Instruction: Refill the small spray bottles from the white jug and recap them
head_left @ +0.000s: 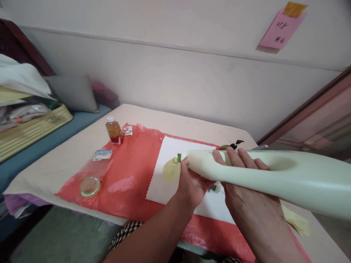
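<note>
A long pale green plastic body with a built-in loop handle (298, 179) reaches in from the right edge, its narrow end pointing left. My right hand (246, 190) is wrapped around the handle, fingers passing over it through the opening. My left hand (193, 182) closes around the narrow end from below, thumb near a small dark green tip (179, 157). Just beyond the thumb, a translucent yellow-green rounded thing (171, 171) with a ring-like top appears over the white scalloped sheet (161, 186); I cannot tell its kind or whether it touches the tip.
Red plastic sheeting (131, 164) covers much of the table (65, 157). A bottle of amber liquid (113, 131), a small box (127, 130), a clear packet (102, 157) and a round clear container (90, 187) stand left. Yellow paper (296, 219) lies right. A wall (164, 80) rises behind.
</note>
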Motion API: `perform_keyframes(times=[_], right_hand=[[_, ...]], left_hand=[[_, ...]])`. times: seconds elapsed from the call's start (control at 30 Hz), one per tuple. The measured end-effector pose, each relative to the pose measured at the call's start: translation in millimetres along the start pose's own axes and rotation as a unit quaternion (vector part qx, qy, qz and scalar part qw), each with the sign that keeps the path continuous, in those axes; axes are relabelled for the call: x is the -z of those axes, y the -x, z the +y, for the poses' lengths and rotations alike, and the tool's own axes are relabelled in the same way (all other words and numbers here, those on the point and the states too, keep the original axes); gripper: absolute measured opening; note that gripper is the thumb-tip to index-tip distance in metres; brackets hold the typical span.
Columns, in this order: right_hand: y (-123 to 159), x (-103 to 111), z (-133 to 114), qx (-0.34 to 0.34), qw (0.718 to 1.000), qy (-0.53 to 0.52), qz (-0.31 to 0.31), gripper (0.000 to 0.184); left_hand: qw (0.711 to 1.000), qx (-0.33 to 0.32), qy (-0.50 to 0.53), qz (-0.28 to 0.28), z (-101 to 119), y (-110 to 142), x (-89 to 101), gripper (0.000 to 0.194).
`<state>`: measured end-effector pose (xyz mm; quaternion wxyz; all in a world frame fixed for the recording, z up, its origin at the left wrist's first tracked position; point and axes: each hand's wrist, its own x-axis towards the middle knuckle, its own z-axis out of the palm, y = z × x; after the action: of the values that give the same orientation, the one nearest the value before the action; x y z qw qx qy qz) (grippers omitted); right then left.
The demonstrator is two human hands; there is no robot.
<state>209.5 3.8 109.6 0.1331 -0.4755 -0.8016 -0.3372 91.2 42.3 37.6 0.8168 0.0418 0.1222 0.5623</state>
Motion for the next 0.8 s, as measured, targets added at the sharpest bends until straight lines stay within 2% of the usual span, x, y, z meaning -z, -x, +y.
perform_keyframes(times=[0.23, 0.47, 0.8], right_hand=[[-1.5, 3.2, -2.8, -0.018, 0.999, -0.026, 0.004, 0.077], [-0.4, 1.5, -2.3, 0.002, 1.0, 0.002, -0.001, 0.07], [1.4, -1.5, 1.2, -0.003, 1.0, 0.013, -0.011, 0.07]], left_hand=[[1.0, -0.003, 0.007, 0.009, -0.1, -0.9, 0.6, 0.059], [1.0, -0.002, 0.001, 0.002, -0.6, -0.4, 0.6, 0.061], [1.0, 0.011, -0.003, 0.013, 0.3, -0.2, -0.5, 0.059]])
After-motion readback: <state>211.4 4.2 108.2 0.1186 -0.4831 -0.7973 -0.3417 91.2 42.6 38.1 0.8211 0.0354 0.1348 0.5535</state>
